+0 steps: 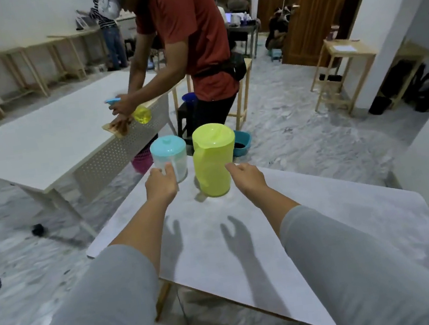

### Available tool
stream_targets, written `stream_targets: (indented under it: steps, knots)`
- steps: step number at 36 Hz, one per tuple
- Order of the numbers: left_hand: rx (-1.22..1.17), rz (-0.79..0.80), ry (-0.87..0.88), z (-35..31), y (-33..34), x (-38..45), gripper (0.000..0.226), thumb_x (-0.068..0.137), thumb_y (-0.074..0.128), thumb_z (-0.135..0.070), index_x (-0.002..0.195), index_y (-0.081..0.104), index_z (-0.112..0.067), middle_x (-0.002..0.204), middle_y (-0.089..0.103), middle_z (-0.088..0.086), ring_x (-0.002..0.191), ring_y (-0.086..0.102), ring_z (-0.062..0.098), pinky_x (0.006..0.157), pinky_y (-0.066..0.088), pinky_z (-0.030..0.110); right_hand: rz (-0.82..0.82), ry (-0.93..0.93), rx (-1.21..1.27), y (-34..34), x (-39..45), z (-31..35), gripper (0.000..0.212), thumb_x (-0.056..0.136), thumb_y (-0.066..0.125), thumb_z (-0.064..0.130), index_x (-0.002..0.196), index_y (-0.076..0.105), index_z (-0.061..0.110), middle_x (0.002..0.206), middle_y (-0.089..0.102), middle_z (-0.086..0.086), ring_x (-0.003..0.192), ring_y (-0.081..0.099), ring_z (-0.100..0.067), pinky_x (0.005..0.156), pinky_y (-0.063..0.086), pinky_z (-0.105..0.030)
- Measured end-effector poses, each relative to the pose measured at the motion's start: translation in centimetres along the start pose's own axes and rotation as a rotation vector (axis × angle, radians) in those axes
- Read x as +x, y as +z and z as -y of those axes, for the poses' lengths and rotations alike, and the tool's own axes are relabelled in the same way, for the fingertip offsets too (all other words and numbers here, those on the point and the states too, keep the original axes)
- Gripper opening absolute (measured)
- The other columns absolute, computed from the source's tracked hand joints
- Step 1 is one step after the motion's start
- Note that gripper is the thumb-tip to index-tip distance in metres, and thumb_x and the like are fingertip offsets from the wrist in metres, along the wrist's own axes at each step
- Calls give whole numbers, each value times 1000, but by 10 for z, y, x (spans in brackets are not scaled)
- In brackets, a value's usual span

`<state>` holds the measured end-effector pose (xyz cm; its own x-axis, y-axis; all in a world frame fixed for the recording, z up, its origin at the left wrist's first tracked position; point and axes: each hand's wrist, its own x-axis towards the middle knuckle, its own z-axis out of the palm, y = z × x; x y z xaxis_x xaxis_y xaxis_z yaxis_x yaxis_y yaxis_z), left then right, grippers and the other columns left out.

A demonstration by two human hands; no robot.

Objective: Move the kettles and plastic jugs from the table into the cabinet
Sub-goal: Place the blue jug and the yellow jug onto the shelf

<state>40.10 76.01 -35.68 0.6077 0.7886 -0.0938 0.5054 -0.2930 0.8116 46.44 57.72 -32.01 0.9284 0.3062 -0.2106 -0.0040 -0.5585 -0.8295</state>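
Two plastic jugs stand upright at the far end of the white table. The lime-green jug is the taller one. To its left stands a clear jug with a light-blue lid. My left hand reaches toward the clear jug, its fingertips overlapping the jug's near side, and whether they touch it is unclear. My right hand is just right of the green jug, fingers loosely curled, holding nothing. Both arms wear grey sleeves.
A person in a red shirt stands beyond the jugs, wiping another white table with a spray bottle in hand. Wooden stands line the right wall. A blue tub and cables lie on the marble floor.
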Motion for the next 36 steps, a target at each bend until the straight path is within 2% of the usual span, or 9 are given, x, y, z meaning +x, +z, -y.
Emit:
stream_targets:
  steps: [2,5,9,15,20,25,28,32,36]
  knots:
    - [15,33,-7,1,3,20,63,97,31,-44,121,53,10,122,57,31,112,54,43,92,45,47,25,36,9,10,18,8,52,96,42,43,115,62,-2,116,62,-19,110,55,-33,93,43,-38]
    - [26,84,-29,3,7,51,64,98,34,-41,124,50,16,123,55,34,114,54,46,93,45,49,64,84,45,31,49,18,45,93,46,47,102,64,6,106,62,-13,107,56,-32,94,44,-39]
    - [51,140,-66,5,13,77,56,99,32,-41,129,48,4,123,59,23,117,52,40,94,43,41,97,166,118,51,78,20,62,87,52,54,127,58,7,130,58,-13,121,54,-32,102,42,-42]
    - [131,226,-145,11,28,114,57,102,26,-41,135,47,1,134,53,22,124,48,38,102,39,38,151,260,213,78,114,18,72,80,59,60,135,51,14,136,54,-8,125,51,-27,108,40,-43]
    - [147,290,-196,10,44,130,58,103,25,-39,139,42,4,141,47,24,131,43,38,107,34,36,273,275,229,82,124,20,72,83,61,56,141,43,17,144,47,-3,132,44,-25,98,36,-37]
    - [66,317,-292,13,63,143,61,101,33,-41,142,37,4,145,41,23,132,41,37,108,34,37,369,288,231,78,135,20,69,86,60,52,142,42,17,147,43,1,136,41,-21,109,33,-45]
    - [14,312,-335,13,71,149,59,101,34,-37,143,35,4,146,40,23,133,40,38,109,33,38,424,276,249,78,138,20,53,88,58,50,132,55,20,142,48,4,134,42,-18,108,33,-45]
    - [-49,292,-385,11,82,158,56,101,36,-32,143,34,5,145,41,23,133,41,38,110,33,39,457,268,270,74,140,23,23,92,53,41,93,67,24,123,57,4,122,46,-16,109,34,-40]
    - [-78,283,-408,8,87,160,53,102,32,-30,143,34,4,144,41,23,131,42,39,108,34,39,447,272,311,71,142,24,22,92,53,40,99,63,21,107,68,4,111,55,-15,109,34,-38]
